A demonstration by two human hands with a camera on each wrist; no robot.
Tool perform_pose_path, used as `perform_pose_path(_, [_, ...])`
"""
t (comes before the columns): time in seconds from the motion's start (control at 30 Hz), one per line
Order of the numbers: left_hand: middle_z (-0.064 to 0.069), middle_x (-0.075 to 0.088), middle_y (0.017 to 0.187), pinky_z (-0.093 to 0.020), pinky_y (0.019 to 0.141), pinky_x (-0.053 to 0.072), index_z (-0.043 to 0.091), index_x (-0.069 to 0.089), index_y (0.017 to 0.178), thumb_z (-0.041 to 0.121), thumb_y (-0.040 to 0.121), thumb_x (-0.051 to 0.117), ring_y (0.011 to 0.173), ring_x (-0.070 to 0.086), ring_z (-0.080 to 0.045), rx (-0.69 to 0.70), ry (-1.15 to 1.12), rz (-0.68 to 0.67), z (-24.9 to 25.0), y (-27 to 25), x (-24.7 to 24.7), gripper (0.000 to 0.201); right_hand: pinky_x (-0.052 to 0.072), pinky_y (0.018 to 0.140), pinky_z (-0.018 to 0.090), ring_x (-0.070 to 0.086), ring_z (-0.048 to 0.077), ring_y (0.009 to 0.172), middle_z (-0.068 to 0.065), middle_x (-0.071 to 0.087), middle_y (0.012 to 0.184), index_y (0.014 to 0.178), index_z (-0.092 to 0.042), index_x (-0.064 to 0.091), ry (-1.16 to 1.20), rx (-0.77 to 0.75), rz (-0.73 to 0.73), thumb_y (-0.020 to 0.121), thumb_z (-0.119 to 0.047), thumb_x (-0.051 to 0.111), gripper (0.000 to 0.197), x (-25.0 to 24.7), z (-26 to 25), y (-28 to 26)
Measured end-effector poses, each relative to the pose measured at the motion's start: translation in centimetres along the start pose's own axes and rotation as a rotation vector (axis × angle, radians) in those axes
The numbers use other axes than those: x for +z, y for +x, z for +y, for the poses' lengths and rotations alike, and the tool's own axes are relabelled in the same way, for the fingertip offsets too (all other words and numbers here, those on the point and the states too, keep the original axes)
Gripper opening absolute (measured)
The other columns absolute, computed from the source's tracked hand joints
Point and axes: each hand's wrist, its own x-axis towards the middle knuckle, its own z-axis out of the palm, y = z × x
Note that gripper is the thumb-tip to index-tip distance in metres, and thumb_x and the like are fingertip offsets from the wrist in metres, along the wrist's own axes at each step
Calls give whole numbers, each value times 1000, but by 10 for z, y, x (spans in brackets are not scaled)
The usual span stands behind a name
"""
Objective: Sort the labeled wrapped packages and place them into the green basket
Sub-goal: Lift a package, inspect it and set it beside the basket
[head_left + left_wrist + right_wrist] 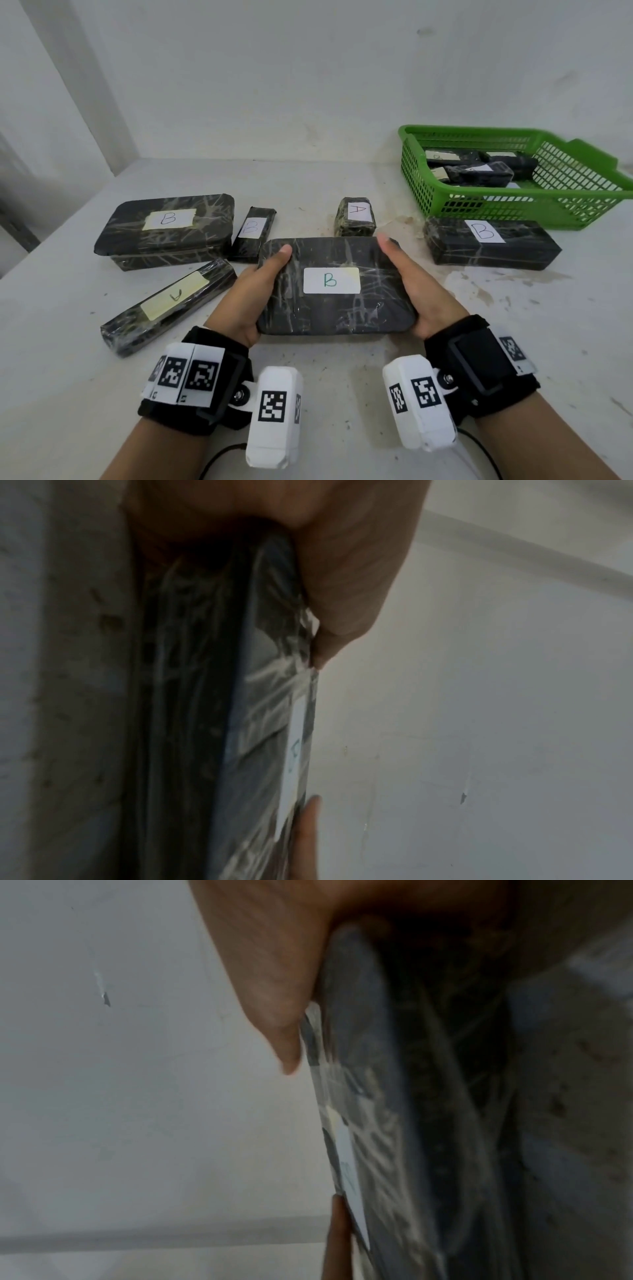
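Note:
Both hands hold a flat black wrapped package (335, 287) with a white label marked B, lifted over the middle of the table. My left hand (253, 287) grips its left edge, thumb on top. My right hand (418, 284) grips the right edge the same way. The wrist views show the package edge (219, 696) (394, 1096) with a thumb pressed on its top face; the fingers beneath are hidden. The green basket (579, 212) stands at the back right with several black packages inside.
On the table lie a big B package (164, 229) at the left, a slim B one (251, 233), a long bar (168, 305) with a yellow label, a small A package (354, 216), and a B block (489, 243) in front of the basket. White walls close the back and left.

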Motion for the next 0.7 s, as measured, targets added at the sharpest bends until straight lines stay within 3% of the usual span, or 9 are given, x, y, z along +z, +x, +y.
perform_pose_path(0.07, [-11, 76, 105, -48, 96, 53, 14, 69, 117, 51, 86, 65, 102, 71, -30, 2, -5, -3, 1, -1, -1, 48, 57, 87, 42, 72, 27, 95, 13, 74, 107, 118, -13, 67, -23, -9, 5, 82, -54, 61, 55, -1, 1, 1])
perform_pose_path(0.17, [-12, 76, 105, -43, 90, 55, 12, 68, 119, 53, 66, 83, 99, 72, -30, 6, 45, -57, 0, -2, 0, 69, 60, 78, 37, 73, 25, 85, 14, 75, 102, 114, -6, 68, -56, 9, 46, 89, -41, 64, 43, -4, 2, 2])
perform_pose_path(0.3, [-18, 75, 99, -35, 65, 60, -1, 64, 120, 21, 74, 81, 81, 74, -28, -10, 1, 12, -5, 2, -2, 54, 59, 77, 36, 73, 24, 83, 12, 76, 98, 106, -9, 70, -57, 13, 55, 86, -42, 67, 40, -5, 3, 3])
perform_pose_path(0.4, [-16, 76, 98, -35, 68, 59, 0, 64, 120, 22, 75, 81, 83, 74, -28, 2, -10, 22, -5, 4, -3, 53, 56, 88, 40, 72, 28, 97, 14, 74, 106, 115, -9, 69, -59, -7, -14, 73, -44, 72, 54, -3, 4, 2])
perform_pose_path(0.53, [-14, 76, 104, -42, 87, 55, 10, 67, 120, 46, 64, 84, 97, 73, -30, 7, 35, -69, -2, 0, -3, 69, 61, 77, 38, 72, 29, 85, 18, 74, 103, 112, 0, 69, -46, -11, 6, 74, -19, 75, 43, -6, 7, 2])
perform_pose_path(0.57, [-14, 75, 104, -42, 87, 55, 9, 66, 120, 46, 65, 84, 97, 73, -30, 9, 37, -68, -2, 0, -2, 68, 61, 75, 37, 72, 29, 84, 19, 74, 103, 110, -1, 69, -41, -7, 9, 75, -16, 75, 39, -6, 7, 3])
perform_pose_path(0.7, [-17, 76, 97, -35, 68, 60, -1, 65, 118, 21, 77, 79, 82, 74, -28, 11, -14, 26, -5, 3, -2, 48, 58, 83, 39, 72, 29, 89, 17, 74, 103, 108, -4, 70, -50, -19, -5, 72, -20, 76, 40, -6, 9, 5])
